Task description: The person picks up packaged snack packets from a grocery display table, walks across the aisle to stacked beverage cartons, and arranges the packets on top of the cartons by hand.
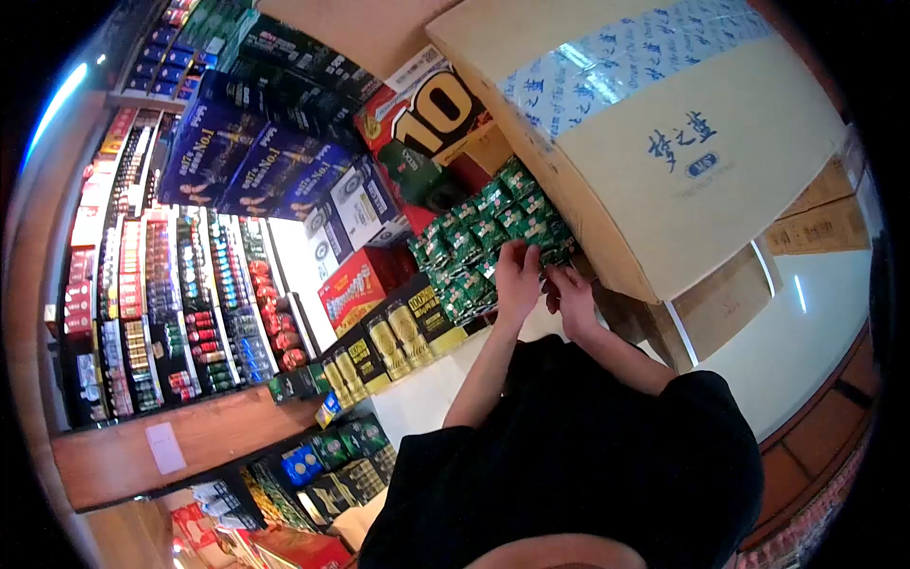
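Observation:
Many shiny green packets (474,242) lie in close rows in front of me. At their near right edge, my left hand (518,277) has its fingers bent and drawn together. Close beside it on the right, my right hand (571,299) has thumb and fingers pinched together. Both hands are next to the packets, with fingertips only a little apart. Whatever sits between the fingers is too small and hidden to make out.
A large cardboard carton (664,142) with printed blue tape rises at the right. Black-and-gold can packs (398,337), a red box (355,289) and blue cartons (256,161) stand to the left. Beyond them is a stocked shelf (190,303). More cartons (725,318) lie low at right.

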